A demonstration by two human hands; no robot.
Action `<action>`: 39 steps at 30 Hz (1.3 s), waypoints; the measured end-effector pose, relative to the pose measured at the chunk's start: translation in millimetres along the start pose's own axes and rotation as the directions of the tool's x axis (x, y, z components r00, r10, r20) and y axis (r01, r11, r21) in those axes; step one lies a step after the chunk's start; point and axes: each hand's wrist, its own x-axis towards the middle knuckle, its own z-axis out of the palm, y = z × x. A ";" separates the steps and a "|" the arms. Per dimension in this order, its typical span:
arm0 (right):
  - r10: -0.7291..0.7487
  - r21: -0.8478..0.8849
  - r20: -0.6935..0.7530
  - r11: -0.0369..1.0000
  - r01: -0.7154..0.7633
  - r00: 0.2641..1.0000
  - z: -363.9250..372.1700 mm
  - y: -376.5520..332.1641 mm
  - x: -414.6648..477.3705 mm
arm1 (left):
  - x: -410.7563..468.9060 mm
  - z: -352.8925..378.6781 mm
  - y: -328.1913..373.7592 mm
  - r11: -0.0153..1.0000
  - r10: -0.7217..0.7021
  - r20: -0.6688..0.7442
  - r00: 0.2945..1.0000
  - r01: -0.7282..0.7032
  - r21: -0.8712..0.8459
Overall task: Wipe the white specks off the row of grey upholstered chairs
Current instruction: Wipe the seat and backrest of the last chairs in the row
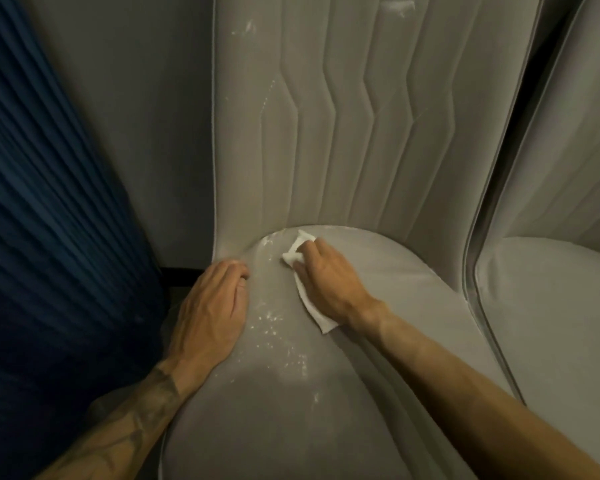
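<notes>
Dim corner, grey wall (125,116) behind, dark blue pleated curtain (42,202) crowding in on the left. Grey upholstered chair (378,289) straight ahead, second chair (551,323) just beside it on the right.

Right hand (329,278) flat on a folded white cloth (310,306), fingers curled over its far end and pressing it into the seat near the crease where seat meets backrest. Makes sense, since white specks (278,327) bunch up right there and trail down the left half of the seat. Pressing flat rather than pinching probably gives more contact for a sweep.

Left hand (212,313) spread, palm down on the seat's left edge, holding nothing. Looks like bracing, either to steady the lean or keep the cushion from shifting under the wipe.

More smears (395,6) high up on the quilted backrest, untouched. Judging by that, early days on this chair, and can't tell how dirty the neighbour is in this light.
</notes>
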 end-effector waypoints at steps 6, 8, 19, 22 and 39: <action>0.355 -0.101 -0.118 0.925 -0.367 0.927 -25.1 68.8 -8.0 | -1.9 0.4 -1.9 1.000 0.023 -0.029 0.999 -0.023 -0.005; 0.357 -0.074 -0.114 0.928 -0.366 0.927 -18.1 51.4 3.6 | -1.1 0.7 -1.5 0.999 0.035 -0.032 0.999 -0.034 0.007; -0.079 0.005 0.038 0.997 0.079 0.996 -2.8 -10.4 39.1 | 8.8 -8.9 -10.8 0.997 0.019 -0.167 0.986 -0.006 0.079; -0.158 0.048 0.044 0.987 0.156 0.987 4.6 -32.2 36.4 | 22.6 -10.4 -14.1 1.000 0.005 -0.228 0.974 0.000 0.019; -0.534 0.278 0.158 0.831 0.481 0.831 13.4 -74.8 -13.8 | 91.8 -10.9 -48.2 0.980 0.145 -0.134 0.980 -0.161 -0.118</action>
